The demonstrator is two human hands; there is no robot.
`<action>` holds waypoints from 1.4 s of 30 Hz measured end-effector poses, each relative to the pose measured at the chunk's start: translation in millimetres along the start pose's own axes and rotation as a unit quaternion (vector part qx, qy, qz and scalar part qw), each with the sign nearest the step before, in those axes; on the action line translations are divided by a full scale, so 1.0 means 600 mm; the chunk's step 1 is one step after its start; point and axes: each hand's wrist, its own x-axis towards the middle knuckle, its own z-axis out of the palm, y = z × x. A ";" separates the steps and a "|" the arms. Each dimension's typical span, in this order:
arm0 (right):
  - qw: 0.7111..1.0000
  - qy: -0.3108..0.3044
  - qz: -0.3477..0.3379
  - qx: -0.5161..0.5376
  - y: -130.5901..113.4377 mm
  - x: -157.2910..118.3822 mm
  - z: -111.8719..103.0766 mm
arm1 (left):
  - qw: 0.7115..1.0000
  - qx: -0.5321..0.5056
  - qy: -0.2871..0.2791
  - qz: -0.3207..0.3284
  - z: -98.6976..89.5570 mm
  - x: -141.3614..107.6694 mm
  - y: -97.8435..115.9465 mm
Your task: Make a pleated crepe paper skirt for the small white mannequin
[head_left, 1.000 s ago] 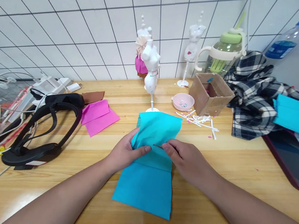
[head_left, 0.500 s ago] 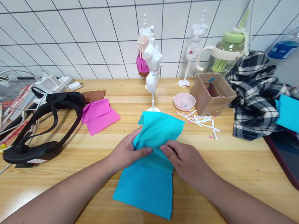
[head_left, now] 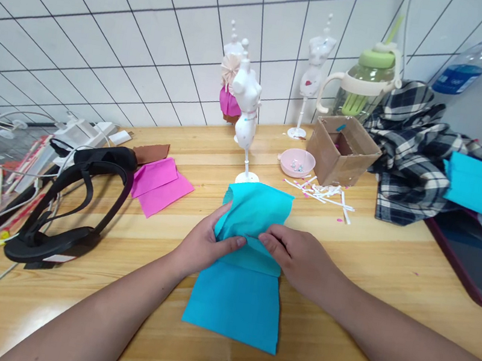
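A sheet of turquoise crepe paper point(head_left: 259, 211) is held up between my two hands, its upper part bent over and rumpled. My left hand point(head_left: 209, 239) grips its left edge, thumb pressed on the front and fingers hidden behind. My right hand point(head_left: 291, 251) pinches the paper near its right side with thumb and curled fingers. Below them, a flat blue piece point(head_left: 234, 307) lies on the table; whether it joins the held part I cannot tell. Just behind the paper stands a small white mannequin point(head_left: 248, 105) on a round base.
To the left lie pink paper point(head_left: 162, 186), a brown piece point(head_left: 151, 154) and a black headset strap point(head_left: 76, 209) among cables. Behind are a pink dish point(head_left: 297, 162), a cardboard box point(head_left: 341, 151), white paper strips point(head_left: 327, 195) and a jug point(head_left: 366, 84). A phone point(head_left: 479, 261) is at right.
The top of the turquoise paper has shifted slightly down and left, and its back flap shows less at the left. Both hands keep their grip in nearly the same place.
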 end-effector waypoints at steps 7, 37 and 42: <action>1.000 -0.009 -0.003 0.009 0.002 0.000 0.003 | 1.000 0.013 -0.012 -0.004 -0.004 0.001 -0.003; 1.000 -0.002 -0.001 0.015 0.001 -0.001 -0.002 | 0.999 -0.025 -0.006 -0.021 -0.011 0.006 -0.001; 1.000 -0.014 -0.009 0.024 -0.002 -0.003 0.000 | 1.000 0.002 -0.002 -0.016 -0.012 0.005 0.002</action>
